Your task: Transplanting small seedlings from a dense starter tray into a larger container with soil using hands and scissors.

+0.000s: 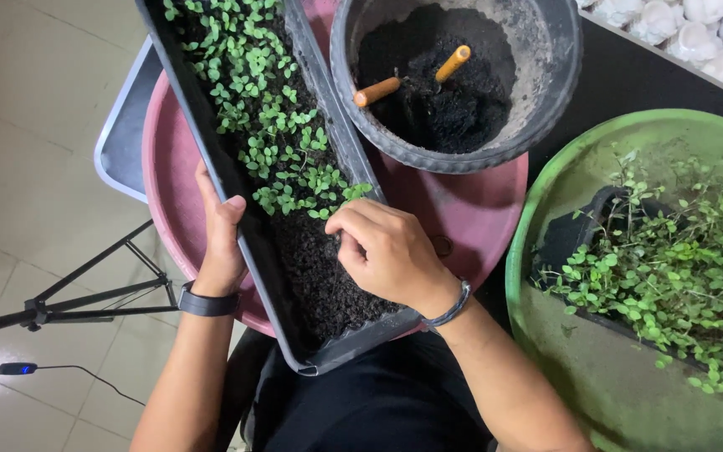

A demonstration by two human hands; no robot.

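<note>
Long seedling tray (254, 251), frame centre. Left hand (221, 243) clasps its outer rim. Right hand (387, 247), fingers curled onto bare soil (320, 276) beside sprouts (294, 180); pinch unclear. Step: working the soil edge. Next: likely delicate fingertip handling near stems.

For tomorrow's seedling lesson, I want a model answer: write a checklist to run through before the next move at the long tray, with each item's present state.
1. Left hand steadies the long seedling tray by its rim: ok.
2. Right hand rests on bare soil, clear of the seedlings: ok.
3. Right fingers hold a seedling: cannot tell.
4. Tray fully supported by the pink basin: not ok, near end overhangs.
5. Two orange-handled tools stand within reach in the round soil pot: ok.
</note>
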